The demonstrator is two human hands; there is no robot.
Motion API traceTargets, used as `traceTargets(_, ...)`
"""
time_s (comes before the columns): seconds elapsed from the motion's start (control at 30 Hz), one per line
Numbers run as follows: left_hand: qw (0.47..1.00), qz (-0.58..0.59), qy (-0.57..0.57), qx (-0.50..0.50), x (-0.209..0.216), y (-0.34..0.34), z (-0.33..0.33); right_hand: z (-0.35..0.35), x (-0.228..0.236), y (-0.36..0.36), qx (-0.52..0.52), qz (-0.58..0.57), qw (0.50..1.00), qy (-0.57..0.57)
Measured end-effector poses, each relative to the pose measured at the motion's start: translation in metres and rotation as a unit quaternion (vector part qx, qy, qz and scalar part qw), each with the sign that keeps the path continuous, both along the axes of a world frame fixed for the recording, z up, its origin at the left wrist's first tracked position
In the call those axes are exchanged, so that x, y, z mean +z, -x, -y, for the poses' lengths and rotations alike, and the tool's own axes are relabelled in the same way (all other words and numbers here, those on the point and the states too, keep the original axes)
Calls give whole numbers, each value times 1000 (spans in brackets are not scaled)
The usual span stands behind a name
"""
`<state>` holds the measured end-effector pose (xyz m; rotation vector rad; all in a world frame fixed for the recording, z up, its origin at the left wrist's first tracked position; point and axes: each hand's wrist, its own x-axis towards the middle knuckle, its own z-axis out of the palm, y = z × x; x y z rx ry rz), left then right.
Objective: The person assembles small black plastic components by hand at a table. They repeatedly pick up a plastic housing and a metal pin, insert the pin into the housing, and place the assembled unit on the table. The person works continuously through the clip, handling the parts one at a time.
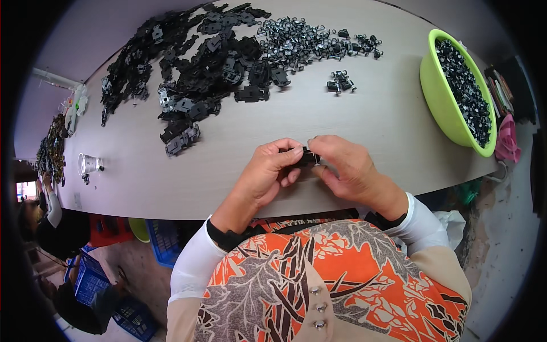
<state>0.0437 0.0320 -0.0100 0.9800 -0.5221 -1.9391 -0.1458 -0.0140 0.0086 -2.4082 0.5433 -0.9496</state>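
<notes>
Near the table's front edge, my left hand (272, 172) pinches a small black plastic toy car chassis (306, 156) between thumb and fingers. My right hand (348, 170) meets it from the other side, thumb and forefinger closed on a thin metal wheel axle (317, 161) at the chassis's end. Fingers partly cover both parts, so I cannot tell how far the axle sits in the chassis. Ahead and to the left spreads a heap of black chassis (228, 60). Beside it lies a pile of shiny wheel axles (293, 43), with a small separate cluster of axles (341, 82) closer to me.
A lime-green basin (430, 105) full of wheel parts stands at the right. On the left are a clear plastic cup (88, 164) and another dark heap (51, 142), where another person's hands (47, 182) reach in. Blue crates (162, 242) stand below the table.
</notes>
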Motion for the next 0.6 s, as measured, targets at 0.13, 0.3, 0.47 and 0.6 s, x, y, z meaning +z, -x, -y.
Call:
traceTargets(0.13,999,47,13,1,12,7,-4,-4,1,-3,-13,-12,1000,-18)
traceTargets(0.3,997,64,38,-14,11,1,-4,-11,-7,-7,-20,17,1000,17)
traceTargets(0.47,997,72,32,-5,9,2,-5,-14,-12,-11,-31,70,997,26)
traceTargets(0.6,999,25,27,19,-1,-5,-11,4,2,-5,-10,12,996,-87)
